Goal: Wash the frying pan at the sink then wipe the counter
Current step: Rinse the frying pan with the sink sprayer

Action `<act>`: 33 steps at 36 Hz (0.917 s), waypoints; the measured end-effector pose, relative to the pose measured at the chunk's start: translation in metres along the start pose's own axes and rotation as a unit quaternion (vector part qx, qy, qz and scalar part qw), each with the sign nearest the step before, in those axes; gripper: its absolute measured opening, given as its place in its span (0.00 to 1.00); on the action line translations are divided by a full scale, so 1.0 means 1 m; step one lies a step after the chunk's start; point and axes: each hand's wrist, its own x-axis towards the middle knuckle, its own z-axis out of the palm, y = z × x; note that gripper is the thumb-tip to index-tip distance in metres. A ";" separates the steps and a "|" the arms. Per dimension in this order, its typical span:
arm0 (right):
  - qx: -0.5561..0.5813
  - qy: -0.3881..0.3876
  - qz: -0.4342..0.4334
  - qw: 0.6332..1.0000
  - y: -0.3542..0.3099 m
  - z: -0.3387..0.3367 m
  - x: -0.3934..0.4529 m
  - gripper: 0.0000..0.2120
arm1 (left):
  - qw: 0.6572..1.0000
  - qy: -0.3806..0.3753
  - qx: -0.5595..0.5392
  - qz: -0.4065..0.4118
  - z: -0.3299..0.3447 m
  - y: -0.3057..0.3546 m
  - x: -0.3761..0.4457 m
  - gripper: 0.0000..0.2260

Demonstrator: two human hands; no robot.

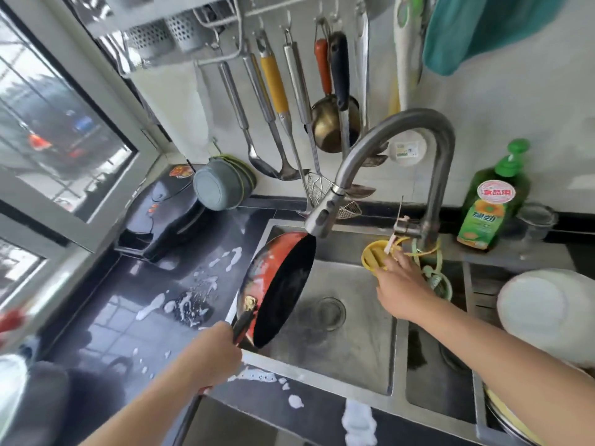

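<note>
A red frying pan [277, 284] with a black inside is tilted on its edge over the left side of the steel sink [347, 355]. My left hand [212, 352] grips its black handle at the sink's front left corner. My right hand [402, 291] reaches to the back of the sink, fingers on a yellow round holder [373, 255] beside the base of the tap [428, 226]. The tap's spout [322, 217] hangs just above the pan's top rim; no water is visible. White foam [190, 304] is splashed over the black counter [128, 323] left of the sink.
A green dish soap bottle [492, 201] stands behind the sink at right. White plates [547, 310] are stacked over the right basin. A black electric cooker [167, 214] and grey-green bowls [222, 185] sit at the back left. Utensils [289, 101] hang on the wall rail.
</note>
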 end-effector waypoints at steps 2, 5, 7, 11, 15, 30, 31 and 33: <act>0.004 -0.013 -0.002 1.000 -0.006 -0.001 -0.002 0.16 | 0.999 0.013 0.033 0.010 0.001 0.000 -0.005 0.05; 0.004 -0.025 -0.011 1.000 -0.011 0.000 -0.004 0.15 | 0.997 0.023 0.064 0.025 0.002 0.000 -0.011 0.05; 0.011 -0.024 -0.010 1.000 -0.013 0.003 -0.005 0.15 | 0.998 0.012 0.055 0.020 0.001 -0.001 -0.010 0.05; 0.044 -0.055 -0.001 0.998 -0.011 0.009 -0.011 0.14 | 0.996 -0.056 -0.064 0.013 -0.006 -0.006 -0.005 0.10; 0.069 -0.078 0.020 0.994 -0.005 0.016 -0.019 0.17 | 0.952 -0.146 -0.267 0.015 -0.008 -0.015 0.002 0.05; 0.081 -0.085 0.137 0.984 -0.024 0.030 -0.038 0.15 | 0.852 -0.357 -0.377 0.067 0.036 -0.052 0.101 0.08; 0.075 -0.091 0.152 0.981 -0.032 0.033 -0.037 0.15 | 0.849 -0.373 -0.365 0.078 0.036 -0.060 0.114 0.08; 0.072 -0.088 0.165 0.980 -0.040 0.034 -0.040 0.14 | 0.846 -0.384 -0.358 0.096 0.037 -0.063 0.130 0.07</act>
